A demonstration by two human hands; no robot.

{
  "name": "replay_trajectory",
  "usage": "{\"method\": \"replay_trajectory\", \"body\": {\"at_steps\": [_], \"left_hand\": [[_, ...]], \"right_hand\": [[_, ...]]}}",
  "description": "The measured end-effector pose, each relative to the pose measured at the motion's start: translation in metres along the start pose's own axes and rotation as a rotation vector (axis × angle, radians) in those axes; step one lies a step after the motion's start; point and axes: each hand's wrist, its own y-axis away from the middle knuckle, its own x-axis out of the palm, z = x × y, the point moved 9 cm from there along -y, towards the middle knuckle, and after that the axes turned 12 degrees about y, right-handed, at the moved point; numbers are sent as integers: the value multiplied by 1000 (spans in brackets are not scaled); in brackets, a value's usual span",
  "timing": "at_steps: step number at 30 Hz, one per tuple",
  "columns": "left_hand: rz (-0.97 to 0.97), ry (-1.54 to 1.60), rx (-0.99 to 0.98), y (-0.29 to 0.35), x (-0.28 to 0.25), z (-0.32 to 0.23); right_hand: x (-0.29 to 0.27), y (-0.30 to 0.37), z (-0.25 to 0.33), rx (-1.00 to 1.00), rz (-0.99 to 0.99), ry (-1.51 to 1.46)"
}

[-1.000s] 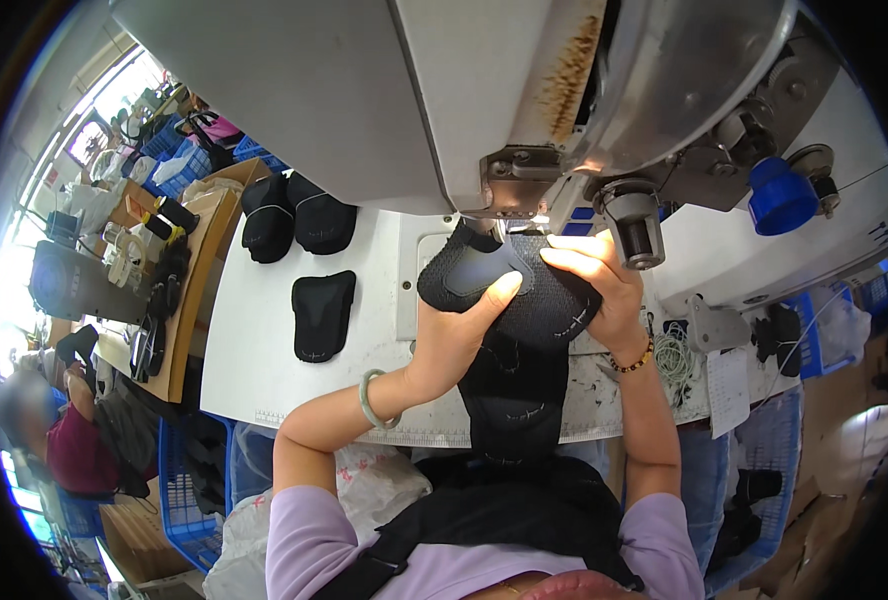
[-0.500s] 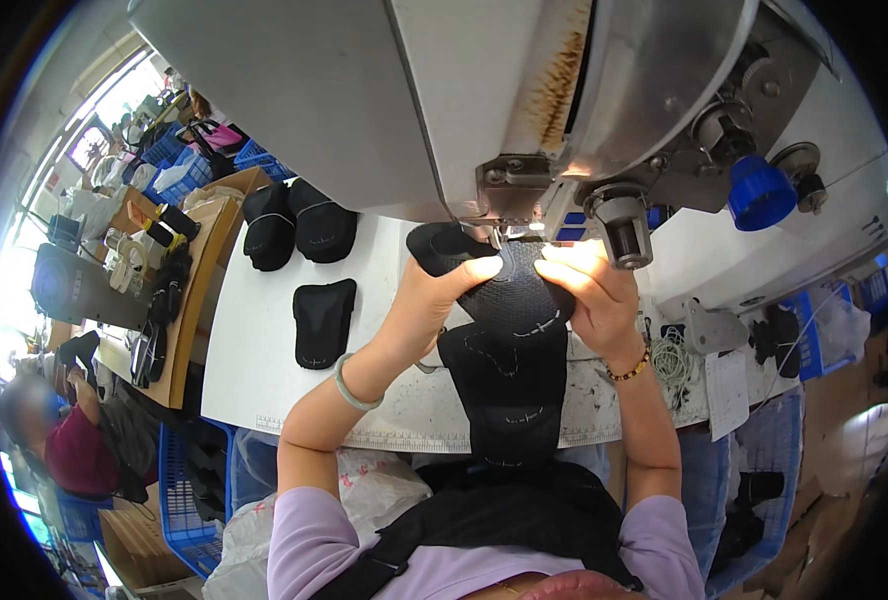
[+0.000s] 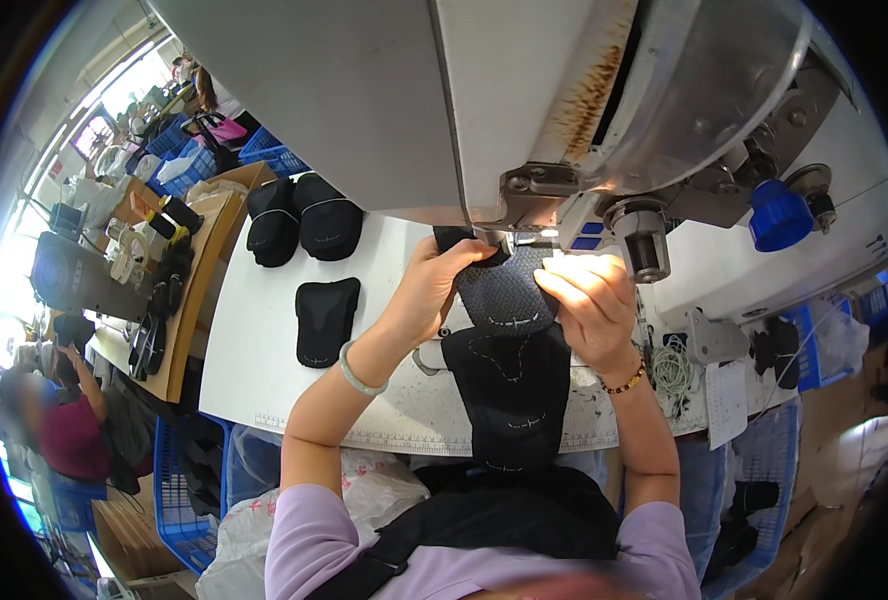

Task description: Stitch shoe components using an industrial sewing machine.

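Observation:
Under the head of a sewing machine, I hold a black mesh fabric piece with a light stitch mark near its lower edge. My left hand pinches its left side, thumb on top, beside a small black flap. Bent fingers of my right hand grip its right edge close to the lamp-lit needle area. Below the mesh, a black padded piece with pale stitch lines lies toward me and hangs over the table's front edge. The needle tip is hard to make out.
On the white table lie a single black pad and two tied bundles of black pads. Tangled cord sits on the right. Blue crates flank me. A co-worker sits at the far left.
The mesh piece has turned and lies straighter, its marked edge more level. My left hand has shifted with it, its thumb now nearer the flap. The view has tilted slightly.

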Motion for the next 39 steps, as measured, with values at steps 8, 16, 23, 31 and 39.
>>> {"method": "replay_trajectory", "body": {"at_steps": [8, 16, 23, 31, 39], "left_hand": [[0, 29, 67, 6, 1, -3], [28, 171, 162, -5, -2, -10], [-278, 124, 436, -7, -98, -69], [-563, -414, 259, 83, -228, -105], [-758, -1151, 85, 100, -263, -82]], "right_hand": [[-18, 10, -39, 221, -123, 17], [0, 19, -98, 591, 4, -106], [48, 85, -99, 659, 679, -135], [41, 115, -91, 629, 700, -63], [35, 107, -85, 575, 641, -115]]}}
